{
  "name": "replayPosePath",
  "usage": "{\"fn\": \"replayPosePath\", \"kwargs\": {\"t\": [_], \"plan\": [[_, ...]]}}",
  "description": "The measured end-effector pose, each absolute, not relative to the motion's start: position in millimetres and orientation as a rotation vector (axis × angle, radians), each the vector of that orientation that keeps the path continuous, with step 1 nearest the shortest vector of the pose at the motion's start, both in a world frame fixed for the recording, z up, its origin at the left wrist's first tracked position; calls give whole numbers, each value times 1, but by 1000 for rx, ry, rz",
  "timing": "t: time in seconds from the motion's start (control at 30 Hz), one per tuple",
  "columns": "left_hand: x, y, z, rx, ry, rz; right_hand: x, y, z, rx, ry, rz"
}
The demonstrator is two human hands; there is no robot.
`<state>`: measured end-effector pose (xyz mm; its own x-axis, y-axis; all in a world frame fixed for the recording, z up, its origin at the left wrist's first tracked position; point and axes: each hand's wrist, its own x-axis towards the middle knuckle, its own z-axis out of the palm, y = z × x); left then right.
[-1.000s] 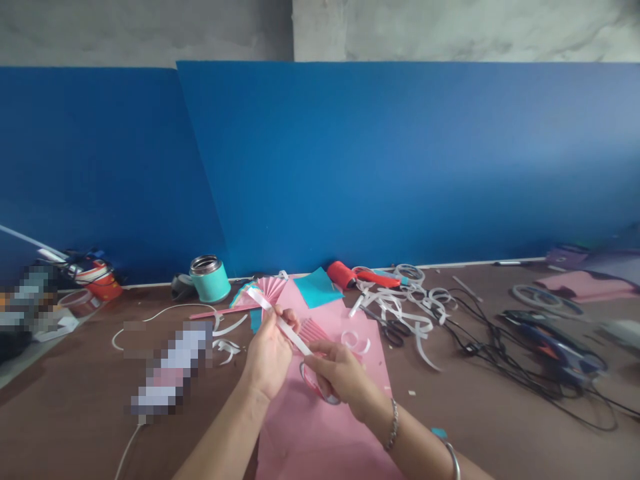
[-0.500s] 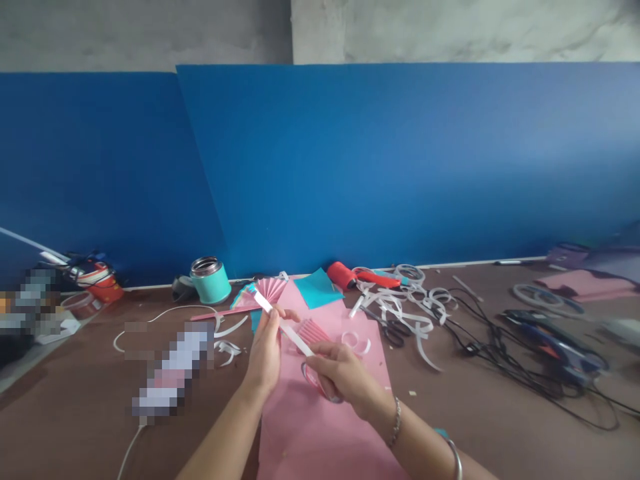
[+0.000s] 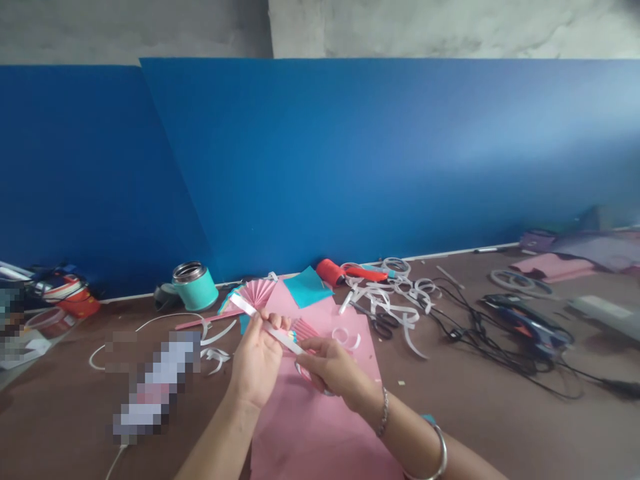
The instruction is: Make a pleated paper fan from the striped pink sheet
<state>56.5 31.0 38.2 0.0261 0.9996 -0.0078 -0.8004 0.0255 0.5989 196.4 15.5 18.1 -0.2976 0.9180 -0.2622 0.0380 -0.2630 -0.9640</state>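
Observation:
A narrow white strip (image 3: pixel 286 339) is stretched on a slant between my two hands above the pink sheets. My left hand (image 3: pixel 256 367) pinches it near its far end, a short piece sticking out past the fingers. Around the near end close the thumb and fingers of my right hand (image 3: pixel 333 368). A rounded, reddish-edged thing (image 3: pixel 303 371) shows beneath the right fingers; its kind is mostly hidden. Below lie pink paper (image 3: pixel 320 440) and a folded pink piece (image 3: pixel 306 327), partly covered by the hands. A pleated pink paper fan (image 3: pixel 255 293) rests beyond my left hand.
Curled white strips (image 3: pixel 385 300), scissors (image 3: pixel 384 327) and a red roll (image 3: pixel 330 272) lie behind the pink paper, near a teal sheet (image 3: pixel 309 287). A turquoise flask (image 3: pixel 196 288) stands left. Dark cables (image 3: pixel 465 333) and a glue gun (image 3: pixel 533 327) lie right.
The view has turned slightly to the right, so the table's things sit further left. My left hand has turned, showing more palm; both hands still hold the strip.

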Motion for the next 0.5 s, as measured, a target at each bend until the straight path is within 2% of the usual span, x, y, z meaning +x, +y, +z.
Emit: {"fn": "replayPosePath", "kwargs": {"t": [0.5], "plan": [[60,25,52,333,582,1493,197,13,21,-1312,-1529,1398]]}}
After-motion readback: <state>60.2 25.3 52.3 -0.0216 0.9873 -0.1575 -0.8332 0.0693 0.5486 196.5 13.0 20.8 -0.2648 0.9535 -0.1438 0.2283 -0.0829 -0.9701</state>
